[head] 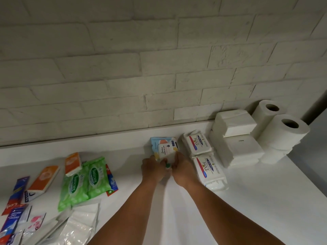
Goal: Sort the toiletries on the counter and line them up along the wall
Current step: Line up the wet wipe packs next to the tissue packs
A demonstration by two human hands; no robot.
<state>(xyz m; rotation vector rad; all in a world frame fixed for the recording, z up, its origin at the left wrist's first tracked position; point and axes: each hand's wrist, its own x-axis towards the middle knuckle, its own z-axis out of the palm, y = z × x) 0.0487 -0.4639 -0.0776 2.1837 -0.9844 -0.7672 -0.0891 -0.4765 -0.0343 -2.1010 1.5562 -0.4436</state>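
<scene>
Head view: both hands, left and right, grip the wipes pack.

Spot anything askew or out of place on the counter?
Yes. The left side is an unsorted heap: green wipe packs, orange packs and toothpaste boxes lie tilted and overlapping, away from the wall. On the right, soap packs, napkin stacks and paper rolls sit sorted. Both hands hold a wipe pack.
</scene>
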